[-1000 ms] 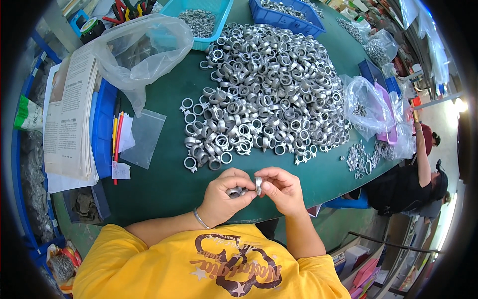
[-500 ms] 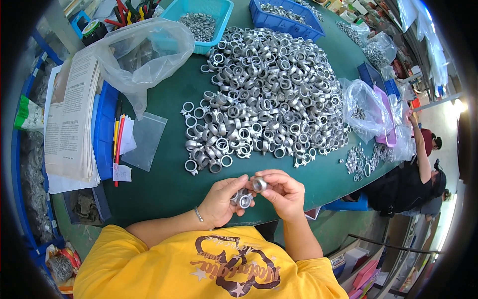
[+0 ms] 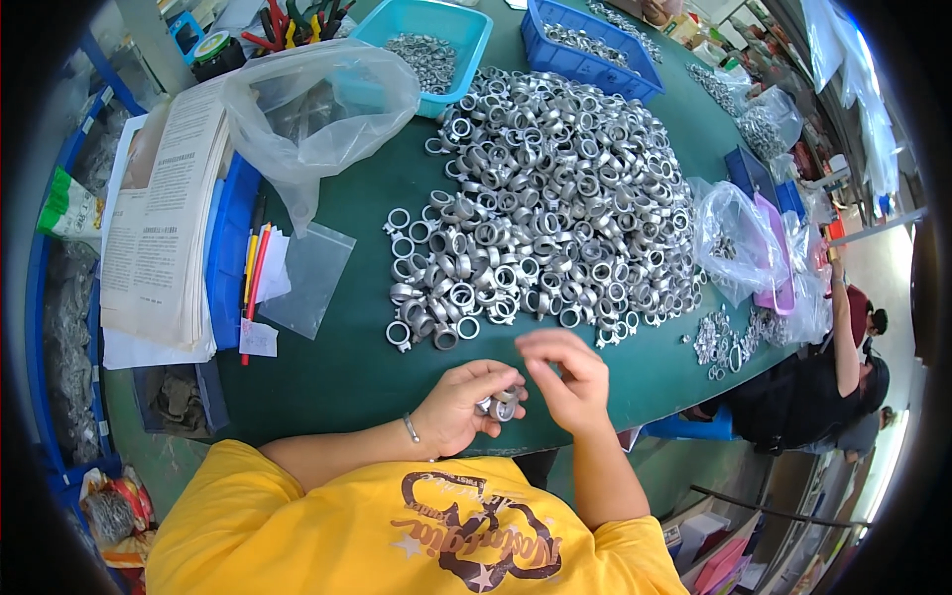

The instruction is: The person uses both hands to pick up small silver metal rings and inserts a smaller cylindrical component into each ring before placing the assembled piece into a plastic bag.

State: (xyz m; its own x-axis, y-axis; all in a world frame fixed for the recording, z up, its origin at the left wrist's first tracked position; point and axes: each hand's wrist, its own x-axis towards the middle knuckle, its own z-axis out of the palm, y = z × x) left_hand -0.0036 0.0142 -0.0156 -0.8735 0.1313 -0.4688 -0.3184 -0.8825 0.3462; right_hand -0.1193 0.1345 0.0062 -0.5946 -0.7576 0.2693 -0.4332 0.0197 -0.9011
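Observation:
My left hand (image 3: 461, 405), a bangle at its wrist, is closed round a few silver metal rings (image 3: 504, 404) above the near edge of the table. Fingers and palm partly cover these rings, so their number is unclear. Just to the right, my right hand (image 3: 570, 382) is raised with fingers stretched leftward and thumb apart; its fingertips are slightly blurred, and no ring shows in it. Beyond both hands spreads a big heap of similar metal rings (image 3: 565, 198), many with a small lug on the side.
On the green table (image 3: 327, 387) lie a clear plastic bag (image 3: 307, 268), pens (image 3: 255, 288) and a paper stack (image 3: 159, 228) at left. A turquoise basket (image 3: 476, 59) and a blue crate (image 3: 635, 84) stand behind the heap. Co-workers (image 3: 803, 397) are at the right.
My right hand has let go of the ring it pinched, and its fingers have lifted and spread. The left hand keeps its rings. The whole view has shifted slightly.

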